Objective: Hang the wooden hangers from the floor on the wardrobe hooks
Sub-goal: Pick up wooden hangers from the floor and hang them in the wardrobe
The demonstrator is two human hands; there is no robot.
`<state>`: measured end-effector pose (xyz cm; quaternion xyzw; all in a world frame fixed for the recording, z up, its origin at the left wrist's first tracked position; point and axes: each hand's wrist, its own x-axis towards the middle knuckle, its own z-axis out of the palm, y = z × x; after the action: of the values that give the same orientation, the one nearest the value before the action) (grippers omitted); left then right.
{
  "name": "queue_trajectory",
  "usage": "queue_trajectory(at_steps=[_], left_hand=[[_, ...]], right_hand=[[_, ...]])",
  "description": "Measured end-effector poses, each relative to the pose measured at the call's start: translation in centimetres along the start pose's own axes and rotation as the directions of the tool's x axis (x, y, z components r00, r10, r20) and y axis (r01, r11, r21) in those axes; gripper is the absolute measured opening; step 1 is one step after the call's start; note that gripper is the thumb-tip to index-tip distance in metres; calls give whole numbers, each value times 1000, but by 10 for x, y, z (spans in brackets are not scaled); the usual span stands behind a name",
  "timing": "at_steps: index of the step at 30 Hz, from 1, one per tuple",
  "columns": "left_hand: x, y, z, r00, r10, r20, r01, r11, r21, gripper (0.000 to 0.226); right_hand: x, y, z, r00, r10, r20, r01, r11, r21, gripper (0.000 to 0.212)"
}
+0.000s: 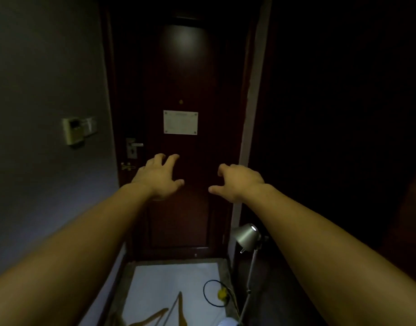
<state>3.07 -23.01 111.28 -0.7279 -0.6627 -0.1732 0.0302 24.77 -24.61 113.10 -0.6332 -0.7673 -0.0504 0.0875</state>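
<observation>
Both my arms reach forward at chest height in a dim hallway. My left hand (158, 176) and my right hand (237, 181) are empty, fingers spread and curled, a little apart from each other. Wooden hangers (166, 314) lie on a white sheet (169, 281) on the floor below, at the bottom edge, partly cut off. The wardrobe on the right is too dark to make out; no hooks are visible.
A dark wooden door (186, 78) with a white notice (180, 122) and a lever handle (134, 145) faces me. A wall switch panel (77, 130) is on the left. A metal floor lamp (247, 236) and a black cable (214, 294) stand by the right wall.
</observation>
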Motion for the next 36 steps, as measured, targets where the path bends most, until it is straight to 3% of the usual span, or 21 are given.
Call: queue_trajectory(at_steps=[14, 24, 36], left_hand=[[21, -147, 50, 978, -98, 182, 104, 994, -25, 86], [56, -184, 123, 942, -137, 306, 141, 990, 11, 84], [146, -191, 226, 858, -287, 427, 299, 953, 40, 87]], right_hand=[[92, -121, 78, 990, -105, 93, 101, 994, 49, 68], [158, -123, 175, 963, -115, 243, 93, 991, 99, 72], [281, -88, 282, 908, -201, 367, 141, 973, 185, 70]])
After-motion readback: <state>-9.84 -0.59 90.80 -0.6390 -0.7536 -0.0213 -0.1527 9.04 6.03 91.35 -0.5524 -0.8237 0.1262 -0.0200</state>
